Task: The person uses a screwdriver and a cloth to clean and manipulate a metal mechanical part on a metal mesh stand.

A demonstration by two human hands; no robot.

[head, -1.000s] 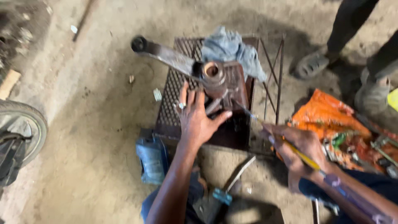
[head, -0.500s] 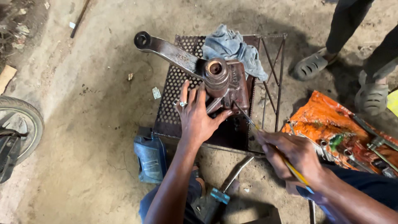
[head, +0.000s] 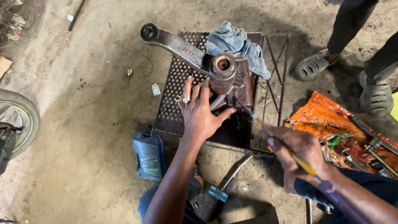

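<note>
Nearest the camera, below the perforated metal stand [head: 174, 103], a hammer-like tool [head: 226, 184] lies on the dirt floor, and a blue oil jug [head: 149, 155] sits at the stand's near left corner; its contents cannot be seen. The right hand [head: 296, 151] is closed around a yellow-handled screwdriver [head: 290, 155], its tip seemingly at the rusty steering gearbox [head: 226, 81] on the stand. The left hand [head: 201, 114] lies flat and open against the gearbox, gripping nothing. If the tip skids off greasy metal, it could jab those spread fingers. Right of the stand, an orange sack [head: 321, 120] bears wrenches. Beyond the gearbox lies a blue rag [head: 236, 43].
</note>
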